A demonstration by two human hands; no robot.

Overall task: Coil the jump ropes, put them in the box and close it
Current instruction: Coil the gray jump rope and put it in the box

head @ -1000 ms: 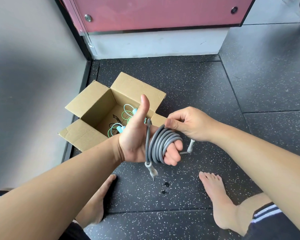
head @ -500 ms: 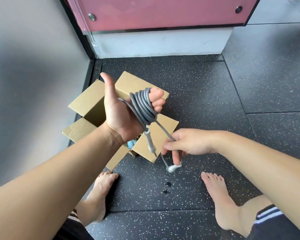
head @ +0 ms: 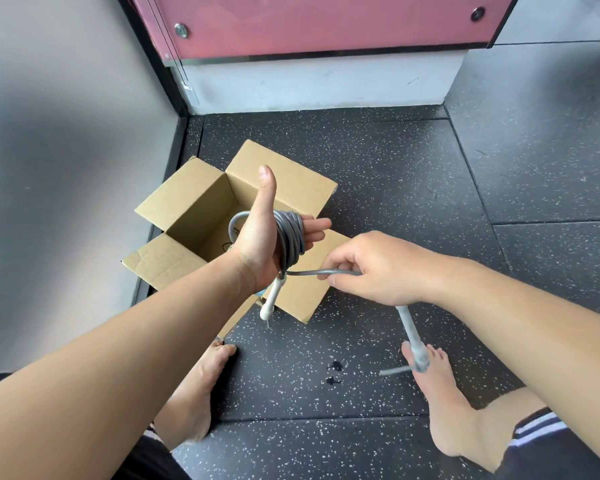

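Note:
A grey jump rope [head: 290,237] is wound in several loops round my left hand [head: 260,244], which is held over the open cardboard box [head: 187,192] with thumb up and fingers stretched out. One pale handle [head: 270,301] dangles below that hand. My right hand [head: 378,268] grips the free end of the rope, just to the right of the coil, and a short length runs taut between the hands. The second grey handle [head: 412,339] hangs down from my right fist. My left arm hides most of the box's inside.
The box stands on dark speckled rubber floor [head: 378,168] in a corner, with a grey wall [head: 66,133] to the left and a pink cabinet [head: 326,22] on a white plinth behind. My bare feet [head: 194,386] are on the floor in front of the box.
My left hand has come down and turned, fingers now straightened. My right hand has risen and drawn the rope's free end out to the right, with the handle now hanging below it.

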